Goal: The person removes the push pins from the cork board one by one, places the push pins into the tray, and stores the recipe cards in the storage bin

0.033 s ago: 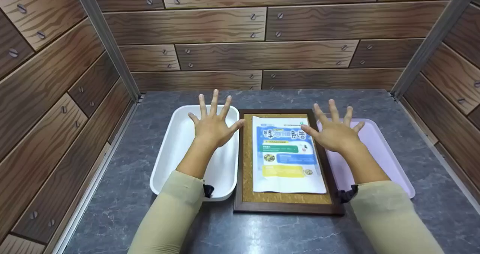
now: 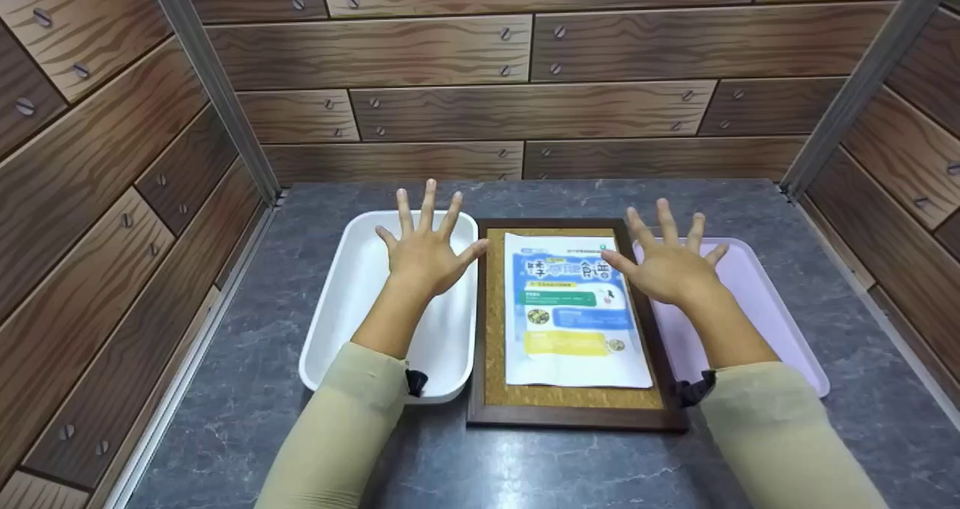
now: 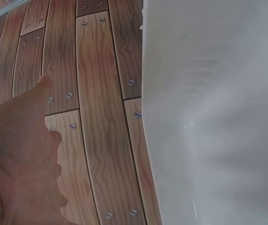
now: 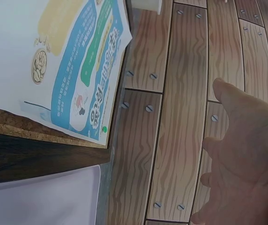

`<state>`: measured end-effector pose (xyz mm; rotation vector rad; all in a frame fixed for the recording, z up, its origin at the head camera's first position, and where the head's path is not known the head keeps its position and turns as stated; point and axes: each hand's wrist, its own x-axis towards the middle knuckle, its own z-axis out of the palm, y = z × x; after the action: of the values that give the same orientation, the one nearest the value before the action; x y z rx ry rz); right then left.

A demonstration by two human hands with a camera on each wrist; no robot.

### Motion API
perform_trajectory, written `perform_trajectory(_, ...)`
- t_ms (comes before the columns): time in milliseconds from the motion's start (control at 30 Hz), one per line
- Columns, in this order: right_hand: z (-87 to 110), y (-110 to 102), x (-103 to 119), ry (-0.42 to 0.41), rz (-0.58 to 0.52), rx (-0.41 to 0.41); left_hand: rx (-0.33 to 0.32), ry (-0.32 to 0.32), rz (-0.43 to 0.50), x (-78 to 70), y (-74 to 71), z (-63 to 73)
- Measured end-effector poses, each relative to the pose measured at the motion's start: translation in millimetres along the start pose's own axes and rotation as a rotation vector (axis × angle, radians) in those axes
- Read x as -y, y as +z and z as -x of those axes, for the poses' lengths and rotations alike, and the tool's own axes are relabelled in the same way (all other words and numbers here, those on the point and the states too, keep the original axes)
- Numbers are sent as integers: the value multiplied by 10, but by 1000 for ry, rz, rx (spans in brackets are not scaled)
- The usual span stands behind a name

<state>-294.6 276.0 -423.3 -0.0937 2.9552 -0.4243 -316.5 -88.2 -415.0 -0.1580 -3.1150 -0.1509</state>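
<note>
Left sleeve (image 2: pixel 337 426), long, plain, pale khaki-green, finely creased over the forearm; right sleeve (image 2: pixel 784 434), matching, likewise reaching nearly to the wrist. Left wrist fitting (image 2: pixel 416 382) and right wrist fitting (image 2: pixel 695 390), both small, black, irregular in outline, partly hidden, showing at the inner side of each sleeve end. Left hand (image 2: pixel 429 257) and right hand (image 2: pixel 671 265), bare, five-fingered.

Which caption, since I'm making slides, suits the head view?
Left hand and right hand spread above a white tray, a framed corkboard bearing a printed sheet, and a lilac tray.
</note>
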Motion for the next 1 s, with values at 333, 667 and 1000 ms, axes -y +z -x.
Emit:
perform_trajectory(333,-27,-14,-61,4,-25,11,-9,-26,-9,-2,27,48)
perform_trajectory(667,-103,27,-239,-7,-115,50,-13,-10,14,-89,-45,287)
perform_trajectory(1000,-209,156,-358,-80,-224,50,-46,108,74,-334,-51,639)
